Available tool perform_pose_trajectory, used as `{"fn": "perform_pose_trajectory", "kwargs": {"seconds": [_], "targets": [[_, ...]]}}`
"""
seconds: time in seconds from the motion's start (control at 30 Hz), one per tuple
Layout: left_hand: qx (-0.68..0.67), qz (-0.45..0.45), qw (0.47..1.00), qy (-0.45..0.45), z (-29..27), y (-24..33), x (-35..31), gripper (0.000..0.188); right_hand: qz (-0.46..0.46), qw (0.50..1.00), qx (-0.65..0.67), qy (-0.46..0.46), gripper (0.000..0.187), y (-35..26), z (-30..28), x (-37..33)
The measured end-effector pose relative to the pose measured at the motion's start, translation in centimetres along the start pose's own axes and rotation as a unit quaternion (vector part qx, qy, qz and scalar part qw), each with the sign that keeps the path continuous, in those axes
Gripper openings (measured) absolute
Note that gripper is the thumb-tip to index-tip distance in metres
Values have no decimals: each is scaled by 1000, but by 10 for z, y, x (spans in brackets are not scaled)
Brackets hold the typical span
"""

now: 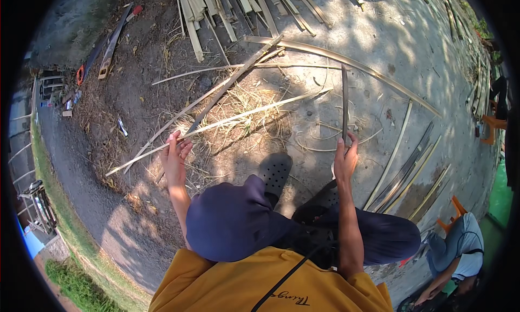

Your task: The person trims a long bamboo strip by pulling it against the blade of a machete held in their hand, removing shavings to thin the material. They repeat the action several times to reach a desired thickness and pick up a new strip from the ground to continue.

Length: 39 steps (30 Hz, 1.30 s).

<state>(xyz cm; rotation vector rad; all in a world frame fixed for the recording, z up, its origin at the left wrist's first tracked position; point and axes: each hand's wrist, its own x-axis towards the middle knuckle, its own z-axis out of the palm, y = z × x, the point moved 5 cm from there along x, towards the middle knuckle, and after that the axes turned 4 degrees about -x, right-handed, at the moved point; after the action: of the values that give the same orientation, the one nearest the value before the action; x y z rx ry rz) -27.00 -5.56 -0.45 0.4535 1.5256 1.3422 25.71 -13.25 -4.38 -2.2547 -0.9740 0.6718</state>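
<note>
My left hand [177, 154] pinches a long pale bamboo strip [254, 112] between thumb and fingers, toward its left end. The strip slants up to the right over a heap of shavings [246, 103]. In my right hand [345, 156] is a long, narrow, dark knife [345, 98], its blade pointing away from me; the fingers hide its handle. Its tip is near the right end of a thin strip [303, 65] on the ground. A darker bamboo strip [230, 90] lies aslant beyond my left hand, partly under the pale one.
Split bamboo [192, 14] is piled at the far side. A curved strip [374, 71] lies beyond the knife. Several strips [409, 171] rest on the right. Two handsaws [111, 49] lie far left. Another person [457, 252] sits at the lower right near an orange stool [452, 214].
</note>
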Motion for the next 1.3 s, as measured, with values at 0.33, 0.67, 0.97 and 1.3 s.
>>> {"fn": "perform_pose_trajectory", "kwargs": {"seconds": [0.33, 0.67, 0.97, 1.3], "targets": [[292, -140, 943, -79, -49, -73, 17, 36, -22, 995, -70, -64, 45, 2, 5, 0], [624, 284, 675, -272, 50, -79, 29, 27, 8, 997, -67, 25, 53, 25, -15, 9], [578, 220, 727, -299, 67, -79, 21, 11, 67, 992, 104, 7, 45, 20, -37, 7], [244, -302, 806, -447, 143, -124, -50, 32, 8, 973, 30, -229, 72, -32, -22, -41]]}}
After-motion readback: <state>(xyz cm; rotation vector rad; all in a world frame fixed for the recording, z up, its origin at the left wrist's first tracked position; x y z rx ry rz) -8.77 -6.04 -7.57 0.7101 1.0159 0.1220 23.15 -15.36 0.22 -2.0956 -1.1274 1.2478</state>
